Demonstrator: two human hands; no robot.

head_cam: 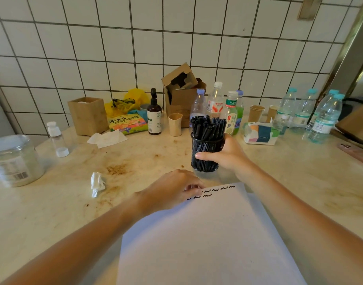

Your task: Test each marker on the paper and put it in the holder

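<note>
White paper point(207, 239) is lying nearest, spread across the tabletop point(53, 212), with short black squiggles running along its far edge. On that edge's left corner the left hand point(172, 190) is resting, fingers point(194, 189) curled and pressing the sheet down; whether they are pinching anything I cannot tell. Just beyond the paper, the right hand point(225, 155) is wrapping its fingers round the black mesh holder point(205, 155), which is standing upright and crammed with black markers point(207, 127). Being so full and top-heavy, the holder is likely to tip if dragged or jerked, spilling markers toward the bottles point(217, 108) behind. A careless shift could also crumple the paper's corner.
</note>
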